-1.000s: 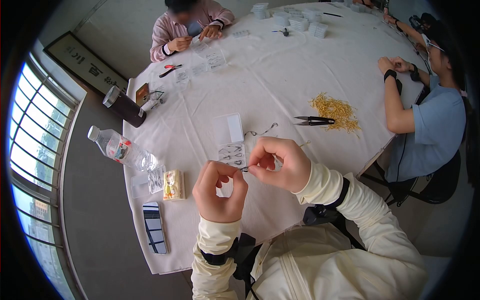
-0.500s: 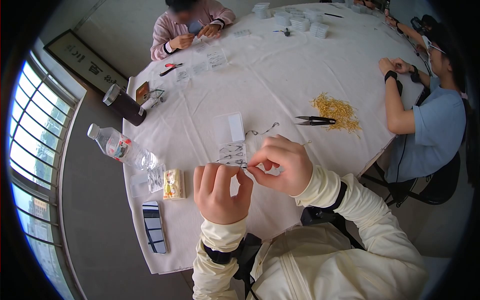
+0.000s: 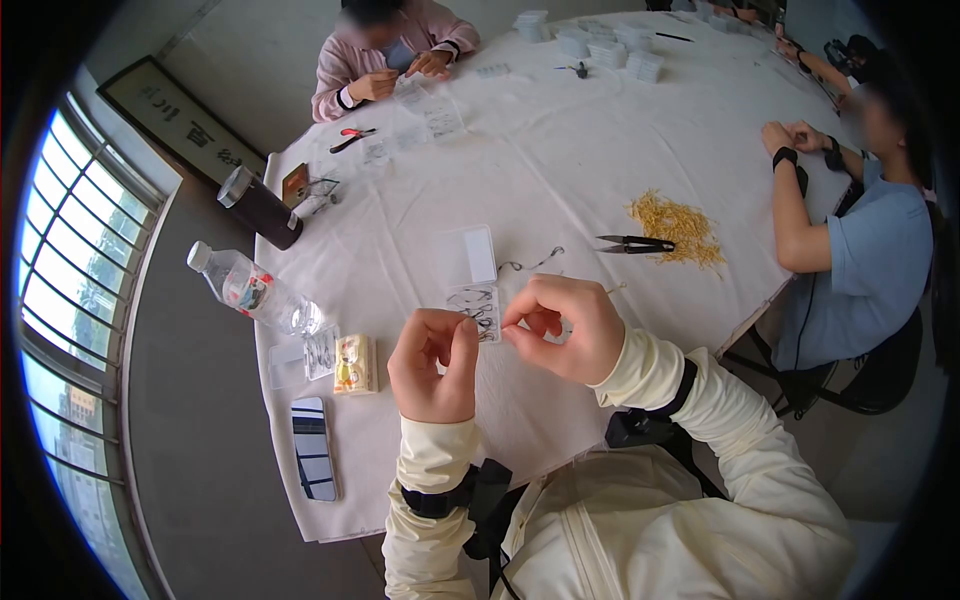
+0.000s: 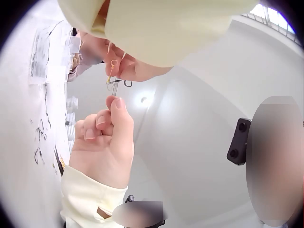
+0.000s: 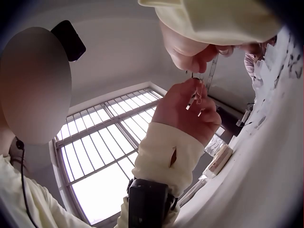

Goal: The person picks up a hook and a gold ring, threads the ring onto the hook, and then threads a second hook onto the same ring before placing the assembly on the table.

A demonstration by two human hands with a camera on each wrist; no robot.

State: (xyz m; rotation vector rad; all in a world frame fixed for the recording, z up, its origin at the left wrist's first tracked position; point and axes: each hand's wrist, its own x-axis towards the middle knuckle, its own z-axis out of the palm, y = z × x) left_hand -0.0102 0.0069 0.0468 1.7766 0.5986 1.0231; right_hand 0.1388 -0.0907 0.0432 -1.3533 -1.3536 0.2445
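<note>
My left hand, thumb and forefinger together, pinches a small dark fish hook and a gold wire piece with a round loop. Facing it, my right hand has its thumb and forefinger pressed together, the other fingers curled. A thin pale line spans the short gap between the hands and meets the right fingertips in the left wrist view. Below and beyond the hands lies a clear box of dark hooks, its lid behind it. A dark hook chain lies beside the lid.
Black thread snips lie against a pile of gold wire pieces. At left are a water bottle, dark flask, tissue pack and phone. Two people sit across and at right.
My hands were fingertip to fingertip over the hook; now a small gap parts them, the left having shifted slightly and turned. The whole view has tilted a little.
</note>
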